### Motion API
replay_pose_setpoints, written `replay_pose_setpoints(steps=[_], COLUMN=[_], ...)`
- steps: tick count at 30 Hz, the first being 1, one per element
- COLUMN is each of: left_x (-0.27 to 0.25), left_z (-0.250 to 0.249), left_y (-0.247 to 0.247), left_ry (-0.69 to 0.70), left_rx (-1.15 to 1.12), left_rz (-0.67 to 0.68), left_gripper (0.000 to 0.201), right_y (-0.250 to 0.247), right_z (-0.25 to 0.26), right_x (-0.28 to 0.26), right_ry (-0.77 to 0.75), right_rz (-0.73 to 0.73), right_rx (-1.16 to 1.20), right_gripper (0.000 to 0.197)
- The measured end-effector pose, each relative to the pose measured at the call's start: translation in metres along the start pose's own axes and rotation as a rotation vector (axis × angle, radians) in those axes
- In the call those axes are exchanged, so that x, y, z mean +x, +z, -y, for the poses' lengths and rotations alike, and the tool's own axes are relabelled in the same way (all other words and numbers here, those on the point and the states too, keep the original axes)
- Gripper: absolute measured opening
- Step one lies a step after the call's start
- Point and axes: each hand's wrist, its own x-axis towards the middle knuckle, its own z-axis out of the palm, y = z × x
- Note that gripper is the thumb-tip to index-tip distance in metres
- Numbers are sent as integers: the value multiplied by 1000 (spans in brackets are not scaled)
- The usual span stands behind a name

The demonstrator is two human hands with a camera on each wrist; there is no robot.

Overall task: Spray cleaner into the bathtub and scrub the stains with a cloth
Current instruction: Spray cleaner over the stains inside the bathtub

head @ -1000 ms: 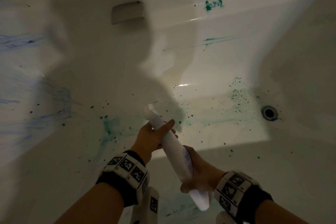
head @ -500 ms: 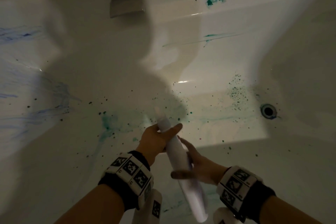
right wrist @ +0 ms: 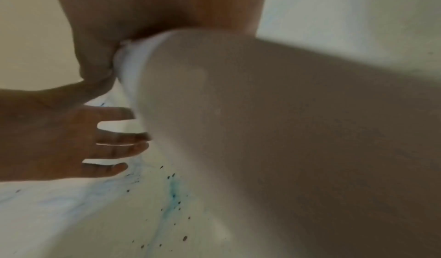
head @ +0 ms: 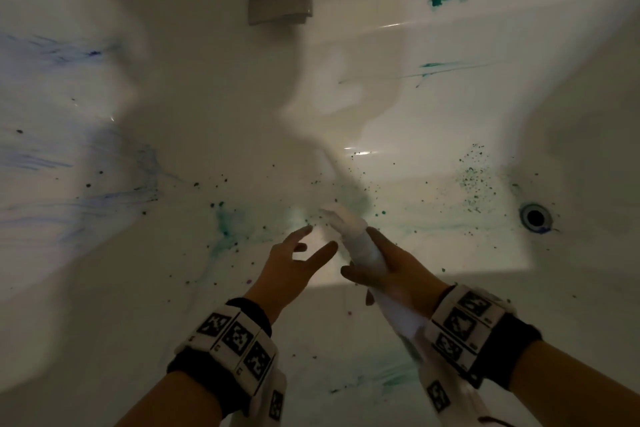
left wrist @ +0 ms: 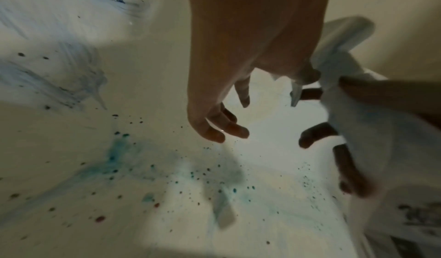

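My right hand (head: 391,263) grips the white plastic spray bottle (head: 360,246) above the stained white bathtub (head: 433,114) floor; my left hand (head: 291,263), fingers spread and empty, hovers just beside it.

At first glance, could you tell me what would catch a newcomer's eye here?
The white bathtub is splashed with teal stains across its floor and blue streaks up its left wall. In the middle, the right hand grips a white spray bottle, the open left hand beside it.
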Motion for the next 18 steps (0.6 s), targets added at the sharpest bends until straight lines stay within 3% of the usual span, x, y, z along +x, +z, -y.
replay_pose_setpoints(steps=[2, 5, 9, 14, 18], left_x=[-2, -2, -1, -2, -1], left_z=[10, 24, 43, 58, 65], left_y=[-10, -27, -59, -91, -99], left_ry=[-26, -76, -80, -84, -85], left_rx=[-53, -135, -34, 65, 135], left_rz=[-33, -85, -144, -134, -98], left_gripper=[61, 43, 20, 11, 12], right_y=[3, 6, 11, 17, 26], right_z=[12, 36, 61, 66, 65], right_x=[-2, -4, 0, 7, 12], right_ry=[-3, -61, -151, -268, -233], right_rz=[13, 65, 164, 58, 137], right_rx=[43, -23, -78, -312, -367], right_gripper=[56, 53, 43, 62, 63])
